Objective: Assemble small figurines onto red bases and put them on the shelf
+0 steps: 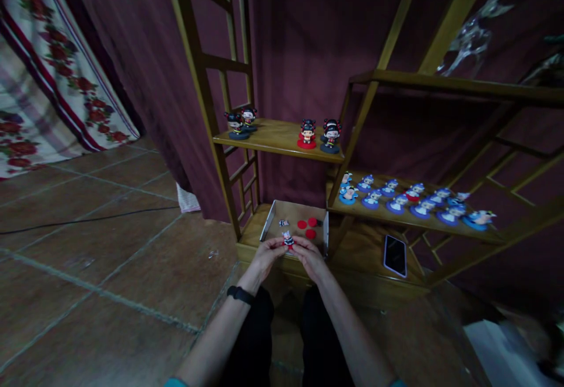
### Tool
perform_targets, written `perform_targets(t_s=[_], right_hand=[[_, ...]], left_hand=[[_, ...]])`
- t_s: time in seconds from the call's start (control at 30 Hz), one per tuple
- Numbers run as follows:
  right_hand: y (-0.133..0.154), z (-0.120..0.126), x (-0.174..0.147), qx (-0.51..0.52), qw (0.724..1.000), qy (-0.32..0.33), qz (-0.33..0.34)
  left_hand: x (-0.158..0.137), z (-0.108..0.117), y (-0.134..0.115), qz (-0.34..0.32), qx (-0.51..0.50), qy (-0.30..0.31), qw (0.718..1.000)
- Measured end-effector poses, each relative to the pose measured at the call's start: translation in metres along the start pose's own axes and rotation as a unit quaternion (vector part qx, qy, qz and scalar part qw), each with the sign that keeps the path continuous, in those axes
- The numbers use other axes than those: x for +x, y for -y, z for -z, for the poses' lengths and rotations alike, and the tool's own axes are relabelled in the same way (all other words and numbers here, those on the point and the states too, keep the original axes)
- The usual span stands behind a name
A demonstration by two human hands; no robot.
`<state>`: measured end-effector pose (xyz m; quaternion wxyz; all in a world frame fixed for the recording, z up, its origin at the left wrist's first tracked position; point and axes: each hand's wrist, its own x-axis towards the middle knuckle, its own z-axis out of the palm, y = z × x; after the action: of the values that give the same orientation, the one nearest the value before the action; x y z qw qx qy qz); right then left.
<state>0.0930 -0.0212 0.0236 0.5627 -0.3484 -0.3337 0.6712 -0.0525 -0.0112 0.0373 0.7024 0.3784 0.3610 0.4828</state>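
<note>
Between my two hands is a small toy figurine (288,238), white and black with a red base under it. My left hand (265,256) pinches it from the left, and my right hand (309,256) grips its right side. Both hands are over the near edge of a shallow open cardboard box (294,209) on the bottom shelf. Inside the box lie another small white and black figurine (284,222) and several red round bases (311,234).
Black-haired figurines (330,134) stand on the middle shelf (277,135). Several blue and purple figurines (399,202) fill the right shelf. A phone (395,255) lies on the bottom shelf at right. A clear ornament (478,34) stands at upper right. A cable (88,222) crosses the tiled floor.
</note>
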Motion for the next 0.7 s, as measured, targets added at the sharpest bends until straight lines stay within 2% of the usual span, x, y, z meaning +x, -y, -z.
perform_targets(t_s=[0.27,0.5,0.7], right_hand=[[-0.001,-0.002,-0.028,-0.009,1.000,0.007,-0.017],[-0.007,0.001,-0.029,-0.011,1.000,-0.011,-0.015],[-0.010,0.001,-0.030,-0.015,1.000,-0.021,-0.009]], left_hand=[[-0.016,-0.003,0.011,-0.046,0.096,-0.054,0.993],[-0.018,-0.004,0.030,-0.088,0.128,-0.071,0.985],[-0.022,-0.005,0.036,-0.146,0.229,-0.080,0.959]])
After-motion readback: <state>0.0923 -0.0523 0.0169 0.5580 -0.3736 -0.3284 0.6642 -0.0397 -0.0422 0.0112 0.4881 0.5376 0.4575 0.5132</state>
